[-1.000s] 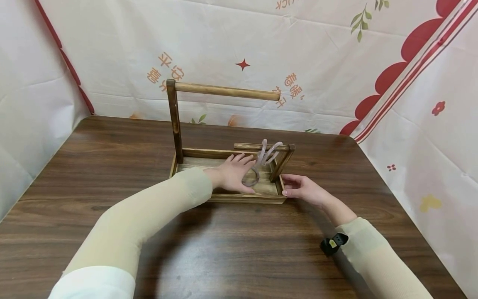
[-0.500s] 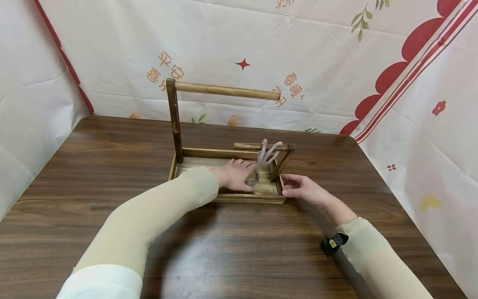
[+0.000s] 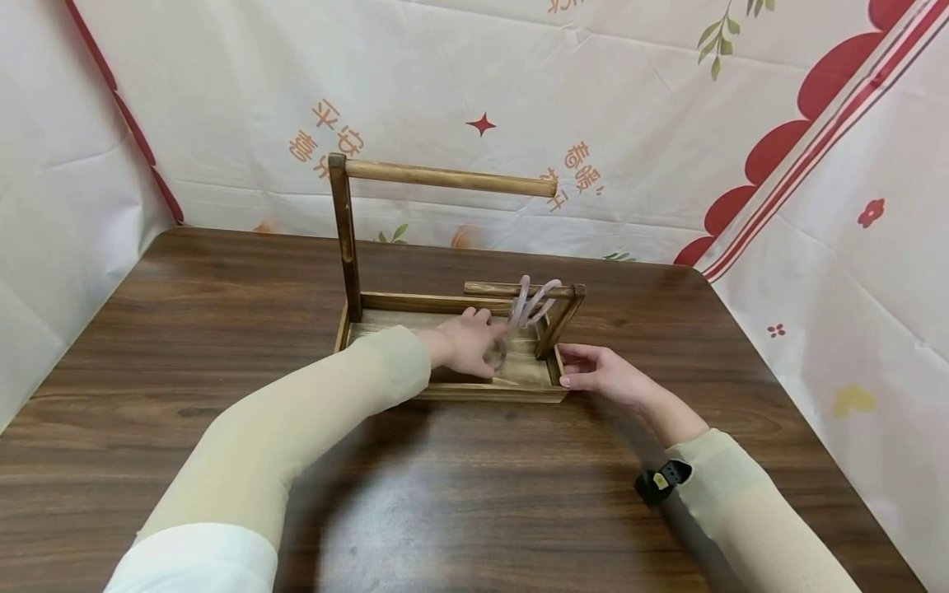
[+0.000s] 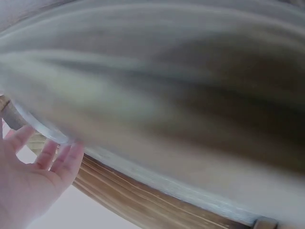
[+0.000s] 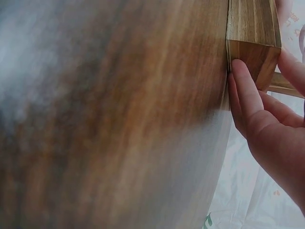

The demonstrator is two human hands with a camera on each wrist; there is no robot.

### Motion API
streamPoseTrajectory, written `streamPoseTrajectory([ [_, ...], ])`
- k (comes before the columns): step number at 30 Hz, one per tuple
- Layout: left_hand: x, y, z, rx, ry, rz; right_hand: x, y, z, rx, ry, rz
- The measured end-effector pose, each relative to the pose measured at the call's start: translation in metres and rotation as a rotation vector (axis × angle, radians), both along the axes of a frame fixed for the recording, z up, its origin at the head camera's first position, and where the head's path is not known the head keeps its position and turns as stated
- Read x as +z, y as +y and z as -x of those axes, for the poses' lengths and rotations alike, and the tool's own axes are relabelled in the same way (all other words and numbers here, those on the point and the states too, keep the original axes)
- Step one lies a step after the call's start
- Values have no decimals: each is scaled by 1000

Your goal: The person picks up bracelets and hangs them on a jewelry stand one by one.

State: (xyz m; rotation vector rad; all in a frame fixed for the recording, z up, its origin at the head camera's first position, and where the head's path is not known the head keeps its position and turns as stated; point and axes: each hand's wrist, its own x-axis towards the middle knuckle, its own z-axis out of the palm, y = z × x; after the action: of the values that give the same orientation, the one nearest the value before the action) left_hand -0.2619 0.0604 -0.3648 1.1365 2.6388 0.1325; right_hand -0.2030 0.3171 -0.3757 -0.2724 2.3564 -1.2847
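Note:
A wooden display stand point(image 3: 423, 305) has a shallow tray base, a tall bar on the left and a short bar point(image 3: 485, 289) on the right. Translucent pale bangles point(image 3: 522, 295) hang on the short bar. My left hand point(image 3: 469, 342) is over the tray, fingertips right at another bangle point(image 3: 502, 349), greyish and blurred by motion. In the left wrist view its fingers point(image 4: 66, 164) are loosely extended, with no bangle showing between them. My right hand point(image 3: 604, 377) grips the tray's right end; in the right wrist view, fingers point(image 5: 245, 86) lie against its end face.
The stand sits on a dark wood-grain table point(image 3: 474, 486). The tall bar point(image 3: 445, 177) juts rightward above the tray, with an upright post point(image 3: 345, 239) at its left. Behind the table hangs a printed white cloth point(image 3: 423, 74). A black watch-like band point(image 3: 662, 483) is on the right wrist.
My left hand has shifted slightly right, and its spread fingers have drawn closer together. The greyish bangle beside it has turned and looks narrower. My right hand has stayed in place.

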Motion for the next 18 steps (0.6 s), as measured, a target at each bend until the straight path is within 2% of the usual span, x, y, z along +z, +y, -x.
streamPoseTrajectory([
  [11, 4, -15, 2, 69, -44, -130, 4, -2, -2, -6, 2, -36],
  [18, 3, -27, 4, 82, -41, -227, 4, -1, -2, -13, 5, -45],
])
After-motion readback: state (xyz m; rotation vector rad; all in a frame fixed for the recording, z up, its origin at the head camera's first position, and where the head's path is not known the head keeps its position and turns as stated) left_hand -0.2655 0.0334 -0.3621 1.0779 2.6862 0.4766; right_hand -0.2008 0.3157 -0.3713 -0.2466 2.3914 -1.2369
